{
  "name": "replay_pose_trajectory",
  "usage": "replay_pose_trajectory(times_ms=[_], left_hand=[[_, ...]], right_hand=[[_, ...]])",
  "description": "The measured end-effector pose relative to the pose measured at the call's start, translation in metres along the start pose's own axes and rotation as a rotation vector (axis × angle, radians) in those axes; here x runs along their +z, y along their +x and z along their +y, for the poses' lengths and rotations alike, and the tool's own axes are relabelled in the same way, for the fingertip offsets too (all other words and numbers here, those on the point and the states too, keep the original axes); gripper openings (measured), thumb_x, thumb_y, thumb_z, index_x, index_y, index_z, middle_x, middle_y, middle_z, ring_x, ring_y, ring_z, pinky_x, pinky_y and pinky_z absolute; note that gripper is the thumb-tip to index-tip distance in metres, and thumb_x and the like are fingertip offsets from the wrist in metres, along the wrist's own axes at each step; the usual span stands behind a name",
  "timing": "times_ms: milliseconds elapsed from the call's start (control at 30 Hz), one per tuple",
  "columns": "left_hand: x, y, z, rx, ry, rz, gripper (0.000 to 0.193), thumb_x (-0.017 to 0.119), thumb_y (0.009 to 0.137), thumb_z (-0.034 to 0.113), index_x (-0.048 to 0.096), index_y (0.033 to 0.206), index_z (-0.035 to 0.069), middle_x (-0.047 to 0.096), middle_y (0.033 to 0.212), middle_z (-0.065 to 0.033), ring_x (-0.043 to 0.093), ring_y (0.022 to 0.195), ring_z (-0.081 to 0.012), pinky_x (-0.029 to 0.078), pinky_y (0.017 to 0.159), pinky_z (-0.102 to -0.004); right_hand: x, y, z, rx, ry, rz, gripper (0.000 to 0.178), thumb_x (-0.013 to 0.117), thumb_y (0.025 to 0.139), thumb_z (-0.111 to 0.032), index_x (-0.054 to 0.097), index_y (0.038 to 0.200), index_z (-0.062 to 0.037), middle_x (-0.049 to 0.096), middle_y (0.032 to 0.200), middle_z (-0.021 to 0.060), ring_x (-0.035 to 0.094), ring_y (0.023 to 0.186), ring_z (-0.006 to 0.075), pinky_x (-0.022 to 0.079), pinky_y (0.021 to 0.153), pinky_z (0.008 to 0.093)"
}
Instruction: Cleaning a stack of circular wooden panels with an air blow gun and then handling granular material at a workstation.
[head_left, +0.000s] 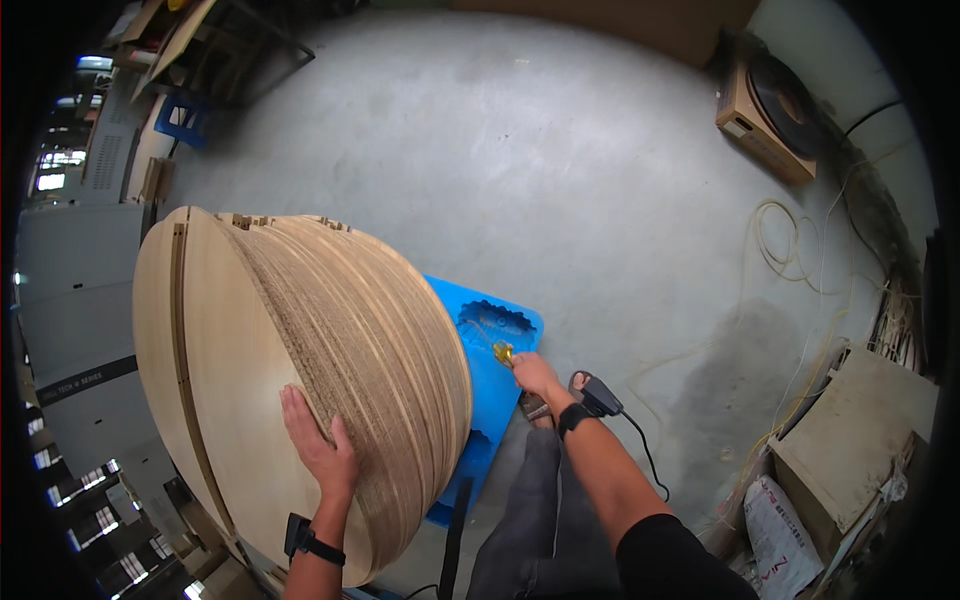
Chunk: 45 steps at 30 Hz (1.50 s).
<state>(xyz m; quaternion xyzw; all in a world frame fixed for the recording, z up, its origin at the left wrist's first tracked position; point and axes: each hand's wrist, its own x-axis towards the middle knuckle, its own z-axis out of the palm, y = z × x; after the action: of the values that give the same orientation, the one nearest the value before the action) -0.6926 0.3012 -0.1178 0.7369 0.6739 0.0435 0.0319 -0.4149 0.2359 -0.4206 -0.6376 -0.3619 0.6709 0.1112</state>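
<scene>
Two hands, well apart. Left hand [322,452] lies spread on the top rim of a tall pile of round pale-wood panels [375,345] on a blue plastic pallet [486,385]; right hand [537,376] grips a small yellow tool [502,352] low beside it. Likely positioning the tool; next move calls for careful aim.

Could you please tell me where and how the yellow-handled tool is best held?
Probably by the thick handle of the yellow-handled tool, coming from the person's right, where the right hand already grips it: the handle is the stout part, and the slimmer end seems to point left, over the blue base.
</scene>
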Motion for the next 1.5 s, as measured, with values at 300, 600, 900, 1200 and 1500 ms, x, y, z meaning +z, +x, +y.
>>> replay_pose_trajectory(times_ms=[300,600,900,1200,1500], left_hand=[[-0.004,0.003,-0.016,0.003,-0.005,0.000,0.079,0.060,0.085,0.006,0.026,0.156,0.000,0.025,0.162,-0.0231,0.020,0.151,-0.0378,0.016,0.124,-0.0443],[0.004,0.003,-0.019,0.134,-0.057,-0.006,0.075,0.059,0.085,0.007,0.026,0.151,-0.008,0.026,0.158,-0.0287,0.020,0.150,-0.0435,0.015,0.123,-0.0518],[0.002,0.001,-0.014,0.115,-0.078,0.024,0.073,0.056,0.085,0.001,0.029,0.152,-0.005,0.029,0.158,-0.0247,0.022,0.150,-0.0389,0.016,0.124,-0.0492],[0.008,0.008,-0.014,0.127,-0.105,0.082,0.072,0.058,0.085,0.006,0.032,0.151,-0.003,0.033,0.157,-0.0225,0.025,0.149,-0.0360,0.018,0.123,-0.0471],[0.003,-0.003,-0.030,0.174,-0.226,0.109,0.073,0.061,0.084,0.009,0.033,0.151,-0.002,0.032,0.158,-0.0230,0.026,0.149,-0.0360,0.021,0.122,-0.0429]], right_hand=[[-0.005,0.008,-0.013,0.003,-0.391,0.026,0.033,0.043,0.096,-0.020,0.071,0.107,-0.0053,0.069,0.112,0.0200,0.064,0.108,0.0390,0.052,0.089,0.0490],[-0.029,-0.187,-0.082,-0.240,0.561,-0.419,0.038,0.045,0.107,-0.037,0.063,0.100,-0.0042,0.056,0.069,-0.0014,0.049,0.059,0.0058,0.041,0.055,0.0238],[0.017,-0.189,-0.075,-0.318,0.338,-0.159,0.036,0.044,0.105,-0.032,0.065,0.103,-0.0021,0.062,0.072,0.0053,0.056,0.060,0.0130,0.045,0.056,0.0302],[0.090,-0.172,0.034,0.021,0.195,0.003,0.036,0.042,0.100,-0.028,0.062,0.087,-0.0012,0.069,0.086,0.0179,0.066,0.075,0.0333,0.050,0.073,0.0470],[0.114,-0.302,0.019,-0.074,0.561,-0.226,0.035,0.044,0.107,-0.037,0.064,0.107,-0.0084,0.055,0.069,-0.0016,0.047,0.054,0.0058,0.039,0.050,0.0231]])
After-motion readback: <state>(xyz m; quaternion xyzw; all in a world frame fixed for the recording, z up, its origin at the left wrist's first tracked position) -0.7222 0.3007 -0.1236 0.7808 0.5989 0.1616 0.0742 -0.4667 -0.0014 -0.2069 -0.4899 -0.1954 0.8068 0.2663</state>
